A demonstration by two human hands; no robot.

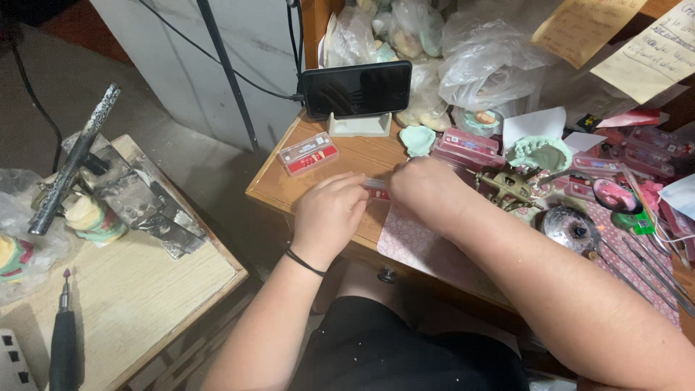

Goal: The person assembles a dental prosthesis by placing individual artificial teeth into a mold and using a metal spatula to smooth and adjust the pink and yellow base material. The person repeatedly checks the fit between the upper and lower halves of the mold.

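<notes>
Two hands met over a small clear case with a red strip [376,190], which lay low over the wooden surface [271,190] near its front edge. The left hand [329,213] had its fingers [346,184] curled onto the case's left end, and the right hand [427,190] closed over its right end, so only a short stretch of the case showed between them. A dark band [304,262] circled the left wrist.

Just beyond the hands, farther left, a second clear case with a red base [308,153] lay flat on the wood. Behind it a dark phone [356,88] stood sideways in a pale stand [359,125], with a cable running from its left end. A pale green dental cast [418,139] sat to the right of the stand, and a larger green cast [541,152] rested farther right among stacked pink and red cases [465,145]. A brass-coloured articulator [507,187] stood just right of the right hand. Metal hand instruments [644,264] lay on a patterned pink mat [423,246] at the right side. Crumpled plastic bags [485,61] were piled at the far edge.

On a separate low wooden table [137,289] to the left stood a plaster-crusted metal press [123,192], with a dark rotary handpiece [64,329] lying near its front.
</notes>
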